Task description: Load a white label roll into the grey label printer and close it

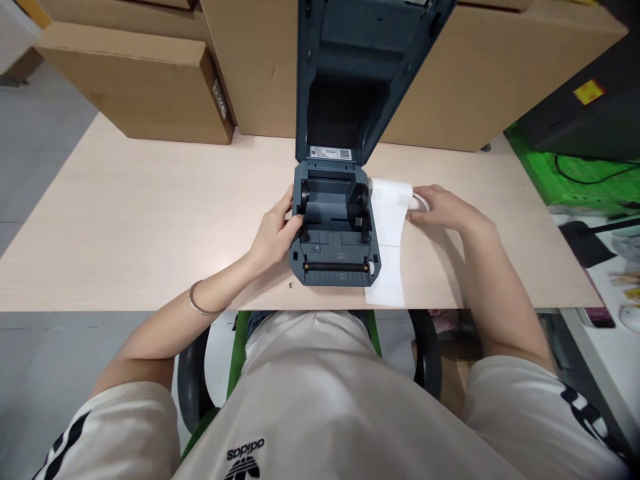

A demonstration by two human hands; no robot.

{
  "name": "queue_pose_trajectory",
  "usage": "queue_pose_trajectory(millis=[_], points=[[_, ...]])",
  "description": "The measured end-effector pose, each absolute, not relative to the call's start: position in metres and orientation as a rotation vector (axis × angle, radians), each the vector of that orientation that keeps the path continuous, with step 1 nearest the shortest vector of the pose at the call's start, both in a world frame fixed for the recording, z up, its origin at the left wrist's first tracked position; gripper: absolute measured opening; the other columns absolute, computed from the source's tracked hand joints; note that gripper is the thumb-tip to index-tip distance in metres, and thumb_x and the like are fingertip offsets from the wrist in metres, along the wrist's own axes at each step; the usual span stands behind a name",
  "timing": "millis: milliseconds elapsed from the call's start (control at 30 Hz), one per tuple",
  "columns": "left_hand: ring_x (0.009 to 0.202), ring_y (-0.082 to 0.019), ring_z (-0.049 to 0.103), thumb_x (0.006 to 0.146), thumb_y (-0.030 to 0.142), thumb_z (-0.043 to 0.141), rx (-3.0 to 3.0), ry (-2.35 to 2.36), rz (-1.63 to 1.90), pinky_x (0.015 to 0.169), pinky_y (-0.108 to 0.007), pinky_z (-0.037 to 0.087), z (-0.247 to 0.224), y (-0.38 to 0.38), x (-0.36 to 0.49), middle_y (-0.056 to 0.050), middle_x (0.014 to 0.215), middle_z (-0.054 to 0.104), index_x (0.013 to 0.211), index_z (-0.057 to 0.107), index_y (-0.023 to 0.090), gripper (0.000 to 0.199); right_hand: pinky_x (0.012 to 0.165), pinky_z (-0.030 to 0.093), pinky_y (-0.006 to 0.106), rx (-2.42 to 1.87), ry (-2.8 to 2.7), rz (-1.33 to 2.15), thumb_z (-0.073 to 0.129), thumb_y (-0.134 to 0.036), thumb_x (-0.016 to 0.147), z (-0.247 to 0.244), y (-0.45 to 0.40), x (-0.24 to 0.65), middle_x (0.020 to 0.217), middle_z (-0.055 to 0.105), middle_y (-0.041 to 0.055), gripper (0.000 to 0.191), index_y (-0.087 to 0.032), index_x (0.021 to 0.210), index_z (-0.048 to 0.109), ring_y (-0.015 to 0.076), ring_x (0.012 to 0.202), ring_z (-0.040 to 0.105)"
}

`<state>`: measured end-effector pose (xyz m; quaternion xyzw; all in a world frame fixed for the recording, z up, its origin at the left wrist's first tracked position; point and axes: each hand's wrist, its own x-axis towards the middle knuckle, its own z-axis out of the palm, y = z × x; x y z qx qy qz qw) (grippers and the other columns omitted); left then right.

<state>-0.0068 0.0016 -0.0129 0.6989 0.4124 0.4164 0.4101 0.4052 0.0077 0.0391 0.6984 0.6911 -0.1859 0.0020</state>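
A dark blue-grey label printer stands on the table with its lid swung up. Inside, its bay holds no roll, and a black roller runs across the front. My left hand grips the printer's left side wall, thumb over the rim. Against the right side lies a white label roll, its loose strip trailing toward the table's front edge. My right hand is closed around the roll's right end, where a white rounded end piece shows; some fingertips are hidden.
Cardboard boxes line the back of the pale wooden table, with a smaller carton at back left. On the right are a green surface with a black cable and a side desk with clutter. A chair armrest sits below the front edge.
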Motion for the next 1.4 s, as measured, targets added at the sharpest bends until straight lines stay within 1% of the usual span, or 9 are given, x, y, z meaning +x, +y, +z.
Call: queue_pose_trajectory(millis=[200,267,400,467,667,833,1067,1233,1400], points=[[0.091,-0.019,0.073,0.1,0.035,0.057,1.781,1.024,1.043,0.085,-0.03,0.061,-0.012,0.002,-0.007,-0.007,0.15,0.08,0.17,0.056,0.022,0.071,0.103,0.058,0.061,2.375,2.065,-0.201,0.062,-0.056,0.091,0.05,-0.01,0.396,0.137,0.074,0.0269,0.059,-0.019,0.134,0.078,0.0501,0.123,0.071],[0.097,-0.021,0.074,0.101,0.035,0.056,1.787,1.026,1.041,0.089,-0.031,0.061,-0.013,0.002,-0.007,-0.008,0.153,0.078,0.171,0.054,0.022,0.072,0.103,0.057,0.065,2.458,2.072,-0.074,0.06,-0.057,0.093,0.072,-0.014,0.392,0.138,0.073,0.03,0.062,-0.018,0.138,0.076,0.0531,0.127,0.069],[0.12,-0.027,0.077,0.104,0.039,0.057,1.77,1.003,1.045,0.101,-0.035,0.063,-0.015,0.002,-0.008,-0.011,0.165,0.07,0.173,0.051,0.019,0.073,0.116,0.053,0.064,2.5,2.281,0.227,0.056,-0.054,0.1,0.124,-0.027,0.351,0.142,0.074,0.0221,0.057,-0.026,0.146,0.071,0.0507,0.137,0.066],[0.123,-0.028,0.077,0.106,0.043,0.057,1.771,1.008,1.042,0.105,-0.037,0.063,-0.016,0.003,-0.008,-0.012,0.164,0.07,0.173,0.051,0.019,0.071,0.115,0.055,0.062,2.431,2.41,0.304,0.053,-0.049,0.101,0.143,-0.032,0.312,0.14,0.073,0.0254,0.059,-0.017,0.147,0.072,0.05,0.135,0.068],[0.119,-0.027,0.078,0.108,0.044,0.058,1.762,0.987,1.04,0.102,-0.037,0.063,-0.016,0.003,-0.008,-0.01,0.151,0.079,0.172,0.052,0.021,0.068,0.105,0.058,0.059,1.891,2.38,-0.161,0.065,-0.028,0.098,0.134,-0.021,0.199,0.139,0.07,0.0251,0.047,-0.009,0.141,0.073,0.0498,0.125,0.07],[0.109,-0.026,0.077,0.105,0.039,0.06,1.748,1.021,1.044,0.098,-0.037,0.063,-0.015,0.003,-0.008,-0.01,0.153,0.077,0.169,0.056,0.021,0.067,0.09,0.058,0.051,1.798,2.326,-0.189,0.063,-0.015,0.093,0.116,-0.017,0.178,0.142,0.067,0.0283,0.047,-0.006,0.138,0.074,0.0472,0.12,0.07],[0.109,-0.025,0.077,0.108,0.045,0.059,1.766,0.985,1.049,0.097,-0.034,0.062,-0.013,0.002,-0.007,-0.008,0.15,0.078,0.168,0.056,0.023,0.063,0.083,0.057,0.052,1.843,2.368,-0.153,0.06,-0.033,0.096,0.128,-0.046,0.195,0.134,0.068,0.0256,0.045,-0.011,0.134,0.071,0.043,0.104,0.074],[0.109,-0.024,0.076,0.105,0.038,0.058,1.758,0.973,1.06,0.09,-0.032,0.061,-0.01,0.0,-0.005,-0.007,0.147,0.079,0.167,0.056,0.022,0.064,0.077,0.056,0.05,1.927,2.353,-0.204,0.052,-0.049,0.104,0.124,-0.072,0.193,0.12,0.075,0.0206,0.043,-0.02,0.126,0.074,0.0399,0.097,0.074],[0.119,-0.026,0.077,0.103,0.034,0.058,1.758,0.951,1.069,0.096,-0.033,0.063,-0.012,0.002,-0.006,-0.007,0.153,0.078,0.168,0.056,0.022,0.067,0.071,0.05,0.042,1.991,2.393,-0.2,0.059,-0.051,0.103,0.12,-0.091,0.186,0.131,0.077,0.0176,0.045,-0.017,0.129,0.075,0.0337,0.092,0.076]])
